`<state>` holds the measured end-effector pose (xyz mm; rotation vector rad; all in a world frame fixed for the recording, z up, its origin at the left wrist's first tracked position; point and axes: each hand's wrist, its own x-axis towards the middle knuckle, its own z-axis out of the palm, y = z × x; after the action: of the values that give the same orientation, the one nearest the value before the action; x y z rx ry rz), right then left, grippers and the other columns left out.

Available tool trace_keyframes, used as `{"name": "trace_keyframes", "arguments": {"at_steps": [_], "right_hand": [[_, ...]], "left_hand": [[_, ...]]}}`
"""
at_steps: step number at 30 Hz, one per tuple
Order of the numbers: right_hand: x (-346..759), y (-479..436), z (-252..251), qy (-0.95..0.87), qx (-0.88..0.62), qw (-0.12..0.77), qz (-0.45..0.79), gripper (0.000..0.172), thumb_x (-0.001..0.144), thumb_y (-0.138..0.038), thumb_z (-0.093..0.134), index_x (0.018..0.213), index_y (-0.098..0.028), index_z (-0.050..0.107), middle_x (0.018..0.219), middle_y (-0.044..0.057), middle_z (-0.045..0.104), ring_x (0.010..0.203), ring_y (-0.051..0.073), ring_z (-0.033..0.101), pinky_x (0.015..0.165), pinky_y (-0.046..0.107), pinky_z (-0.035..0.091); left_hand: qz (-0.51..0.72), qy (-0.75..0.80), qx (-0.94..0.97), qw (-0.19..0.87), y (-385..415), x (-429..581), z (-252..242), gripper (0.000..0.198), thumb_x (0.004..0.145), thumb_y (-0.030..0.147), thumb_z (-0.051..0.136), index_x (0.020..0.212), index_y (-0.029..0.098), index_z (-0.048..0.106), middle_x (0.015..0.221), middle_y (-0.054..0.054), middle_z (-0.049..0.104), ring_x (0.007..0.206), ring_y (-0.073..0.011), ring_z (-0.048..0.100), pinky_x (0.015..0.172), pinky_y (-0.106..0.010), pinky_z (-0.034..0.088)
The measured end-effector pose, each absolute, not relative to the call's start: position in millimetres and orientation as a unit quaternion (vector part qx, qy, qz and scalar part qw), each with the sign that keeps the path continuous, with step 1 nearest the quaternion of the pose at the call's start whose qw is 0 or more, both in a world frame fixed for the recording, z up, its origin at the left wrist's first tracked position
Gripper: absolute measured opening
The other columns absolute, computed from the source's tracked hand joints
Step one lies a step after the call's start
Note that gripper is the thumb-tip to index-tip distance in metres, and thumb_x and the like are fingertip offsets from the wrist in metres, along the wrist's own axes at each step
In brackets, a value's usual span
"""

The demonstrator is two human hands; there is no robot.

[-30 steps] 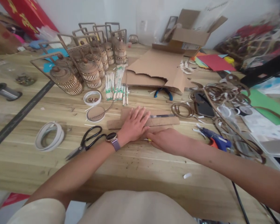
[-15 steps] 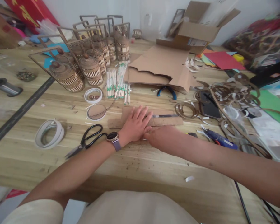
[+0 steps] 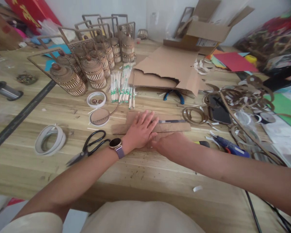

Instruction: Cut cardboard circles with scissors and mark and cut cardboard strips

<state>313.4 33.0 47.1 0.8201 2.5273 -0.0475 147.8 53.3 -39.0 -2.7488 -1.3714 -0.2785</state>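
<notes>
My left hand (image 3: pixel 142 127), a watch on its wrist, lies flat with fingers spread on a cardboard strip (image 3: pixel 171 127). Under that strip shows a wider piece of cardboard (image 3: pixel 131 117). Close against the left palm is my right hand (image 3: pixel 163 142), its fingers curled; whatever they hold is hidden. A thin silver-and-black strip (image 3: pixel 174 121) rests on the cardboard to the right of my left fingertips. Black-handled scissors (image 3: pixel 89 147) lie open left of my left wrist. Partly covered by my right forearm is a yellow-and-black tool (image 3: pixel 202 143).
Several woven lidded baskets (image 3: pixel 94 72) with tall handles stand at the back left. Paper-wrapped sticks (image 3: pixel 121 85), cut cardboard (image 3: pixel 165 64) and blue-handled pliers (image 3: pixel 174 96) lie beyond my hands. To the right are a blue glue gun (image 3: pixel 230 147), a phone (image 3: pixel 218 108) and brown strip coils (image 3: pixel 195 115).
The right hand and forearm have shifted slightly, showing more of the yellow-and-black tool. The left hand stays on the cardboard. The whole view has moved a little.
</notes>
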Motion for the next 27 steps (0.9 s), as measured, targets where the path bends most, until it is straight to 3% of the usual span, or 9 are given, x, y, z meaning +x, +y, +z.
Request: {"name": "trace_keyframes", "arguments": {"at_steps": [8, 15, 27], "right_hand": [[327.3, 33.2, 37.6, 0.917, 0.301, 0.259, -0.030, 0.025, 0.093, -0.007, 0.058, 0.113, -0.016, 0.070, 0.079, 0.010, 0.078, 0.076, 0.026, 0.077, 0.057, 0.026, 0.048], [307.2, 23.6, 45.1, 0.909, 0.309, 0.278, -0.031, 0.042, 0.089, 0.001, 0.052, 0.127, -0.012, 0.063, 0.088, 0.013, 0.078, 0.077, 0.029, 0.078, 0.057, 0.030, 0.053], [306.2, 27.5, 37.0, 0.921, 0.297, 0.248, -0.026, 0.040, 0.087, 0.002, 0.053, 0.122, -0.013, 0.067, 0.081, 0.010, 0.078, 0.070, 0.026, 0.077, 0.053, 0.028, 0.050]], "left_hand": [[-0.105, -0.447, -0.888, 0.039, 52.5, 149.3, -37.0, 0.061, 0.103, 0.046, 0.042, 0.154, 0.012, 0.040, 0.164, -0.021, 0.032, 0.152, -0.0421, 0.026, 0.120, -0.067, 0.022], [-0.103, -0.462, -0.880, 0.038, 48.6, 144.3, -34.8, 0.061, 0.104, 0.046, 0.039, 0.154, 0.012, 0.040, 0.163, -0.022, 0.033, 0.151, -0.0434, 0.027, 0.119, -0.069, 0.022], [-0.083, -0.460, -0.884, 0.018, 46.4, 141.5, -32.5, 0.062, 0.105, 0.045, 0.037, 0.157, 0.010, 0.035, 0.164, -0.022, 0.030, 0.152, -0.0432, 0.023, 0.120, -0.067, 0.021]]}}
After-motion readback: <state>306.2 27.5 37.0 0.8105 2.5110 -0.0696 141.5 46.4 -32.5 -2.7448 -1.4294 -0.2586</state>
